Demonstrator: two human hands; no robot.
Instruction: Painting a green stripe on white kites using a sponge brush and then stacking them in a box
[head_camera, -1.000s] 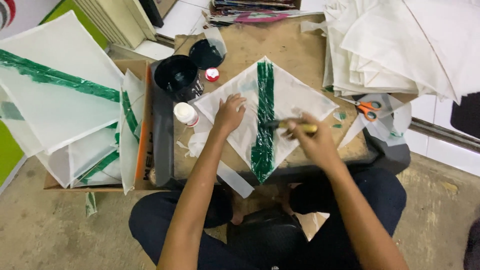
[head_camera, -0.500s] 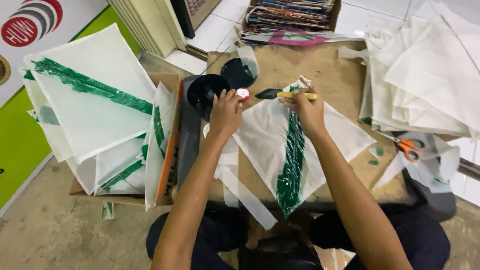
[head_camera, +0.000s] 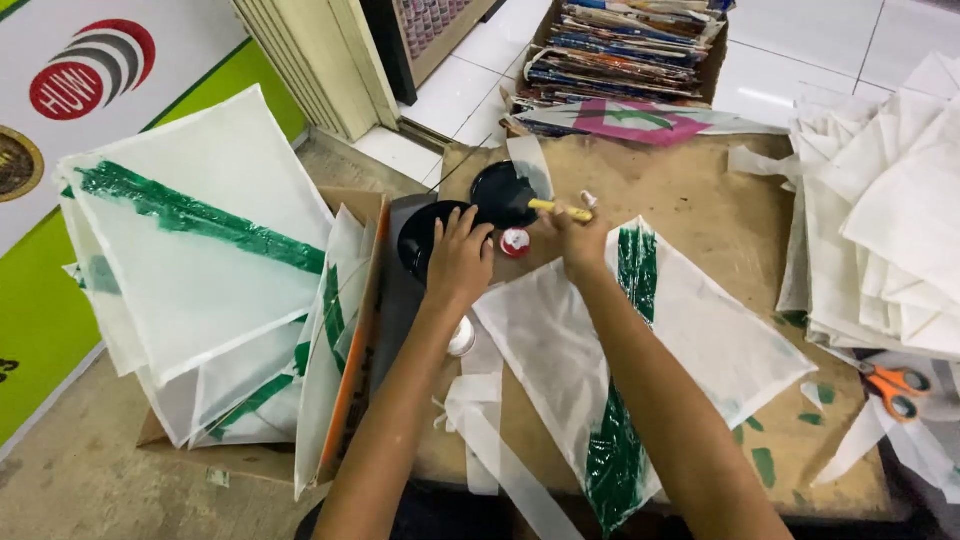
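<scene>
The person sits over a low, paint-flecked surface (head_camera: 720, 215), both hands out in front. The right hand (head_camera: 578, 240) is closed around the yellow handle of a paintbrush (head_camera: 548, 207), whose head points into a shallow black dish (head_camera: 500, 192) near the far edge. The left hand (head_camera: 460, 260) lies with fingers spread on the rim of a second black container (head_camera: 420, 235) just beside it, seemingly steadying it rather than gripping. Under the forearms lies a white paper sheet (head_camera: 700, 330) set like a diamond, with a wet-looking green stripe (head_camera: 628, 380) running down its middle. That sheet looks thin, very light and limp, likely to tear or crease easily, and the glossy stripe would probably smear at a touch; I judge the dry white corners or edges are the places to hold it, lifted gently and kept flat. The brush is light and rigid, best held along its handle, as it is now. A small red-and-white cap (head_camera: 515, 243) sits between the hands. To the left a cardboard box (head_camera: 365, 300) holds more striped sheets (head_camera: 190, 250); plain white ones (head_camera: 890, 210) are stacked at the right, with orange scissors (head_camera: 895, 385) near them.
</scene>
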